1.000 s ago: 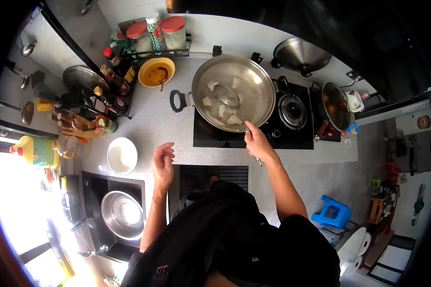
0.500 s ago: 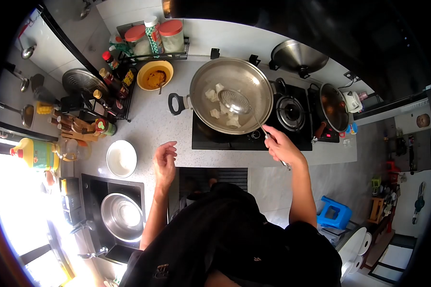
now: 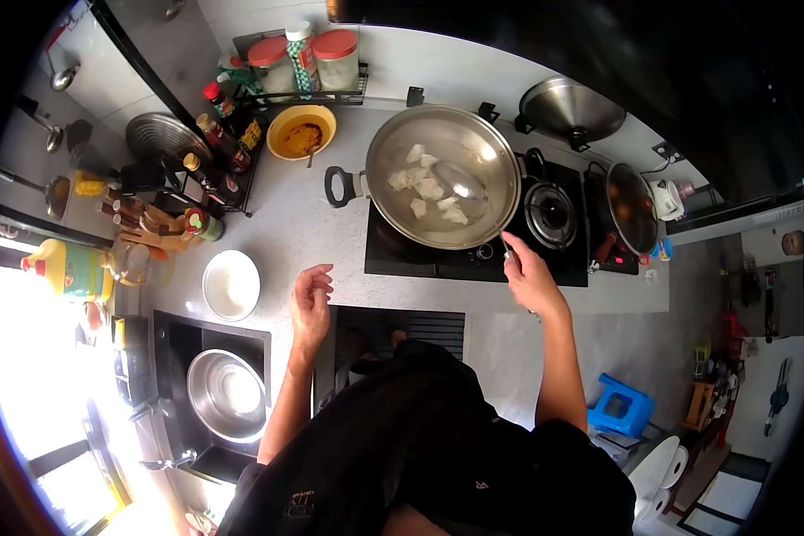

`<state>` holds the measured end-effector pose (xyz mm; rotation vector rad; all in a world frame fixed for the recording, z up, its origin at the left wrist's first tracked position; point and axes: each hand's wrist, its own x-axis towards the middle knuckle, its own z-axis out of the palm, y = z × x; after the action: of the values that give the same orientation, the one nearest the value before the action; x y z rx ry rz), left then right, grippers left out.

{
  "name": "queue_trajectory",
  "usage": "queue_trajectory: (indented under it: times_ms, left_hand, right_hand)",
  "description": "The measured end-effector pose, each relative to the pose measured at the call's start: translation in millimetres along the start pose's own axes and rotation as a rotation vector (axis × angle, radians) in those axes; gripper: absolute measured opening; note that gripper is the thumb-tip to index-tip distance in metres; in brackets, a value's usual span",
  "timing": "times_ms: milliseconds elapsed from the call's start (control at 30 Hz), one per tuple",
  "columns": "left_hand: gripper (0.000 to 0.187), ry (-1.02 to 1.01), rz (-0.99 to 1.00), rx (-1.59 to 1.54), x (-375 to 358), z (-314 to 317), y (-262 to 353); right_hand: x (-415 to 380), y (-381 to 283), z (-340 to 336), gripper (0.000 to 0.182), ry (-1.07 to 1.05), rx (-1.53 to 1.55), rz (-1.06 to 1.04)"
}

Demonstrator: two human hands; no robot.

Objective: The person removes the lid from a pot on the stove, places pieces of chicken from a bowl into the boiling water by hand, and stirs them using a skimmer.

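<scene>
A large steel wok (image 3: 466, 134) stands on the hob, holding clear liquid and several pale white chunks (image 3: 430, 188). My right hand (image 3: 532, 275) is wrapped round the handle of a skimmer (image 3: 463, 182), whose perforated head lies low in the wok, to the right of the chunks, partly blurred by the liquid. My left hand (image 3: 311, 299) hovers over the counter's front edge with loosely bent fingers and nothing in it. Nearest to it on the left is a white bowl (image 3: 231, 285).
A yellow bowl (image 3: 326, 119) with orange-brown contents and a spoon sits behind the wok's handle. On the right are a bare burner (image 3: 550, 214) and a dark pan (image 3: 632, 207). A steel basin (image 3: 207, 393) rests in the sink. Bottles and jars line the back left.
The skimmer's head has shifted right and sunk lower in the wok, away from the chunks. My left hand keeps nearly the same pose. The whole view has shifted slightly.
</scene>
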<state>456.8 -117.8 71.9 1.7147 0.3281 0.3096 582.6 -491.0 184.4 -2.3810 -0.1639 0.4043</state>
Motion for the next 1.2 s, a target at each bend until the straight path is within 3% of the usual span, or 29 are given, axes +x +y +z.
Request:
queue_trajectory:
  times_ms: [200,333,433,500,600,767,933,1067,1200]
  left_hand:
    - [0.040,0.067,-0.026,-0.012,-18,-22,-16]
    - [0.035,0.169,-0.062,0.062,-30,-46,-29]
    - [0.033,0.347,-0.253,-0.098,-52,-75,-56]
    - [0.031,0.486,-0.385,-0.205,-71,-101,-88]
    - [0.032,0.651,-0.485,-0.318,-97,-138,-121]
    - [0.058,0.690,-0.623,-0.342,-105,-166,-130]
    - [0.081,0.622,-0.671,-0.378,-73,-173,-143]
    - [0.079,0.579,-0.645,-0.369,-47,-180,-155]
    - [0.059,0.548,-0.645,-0.306,-29,-190,-174]
  right_hand:
    - [4,-36,27,0.048,0.293,-0.083,-0.230]
    - [8,-98,41,0.051,0.108,0.194,-0.088]
    - [11,-131,87,0.051,0.134,0.241,-0.483]
    - [12,-151,124,0.052,0.016,0.335,-0.617]
    - [4,-161,193,0.056,-0.189,0.349,-0.548]
    - [4,-112,303,0.041,-0.067,0.113,-0.455]
    - [11,-99,342,0.038,0.038,-0.018,-0.379]
    - [18,-99,381,0.043,0.113,-0.020,-0.391]
    - [35,-95,434,0.050,-0.027,0.054,-0.438]
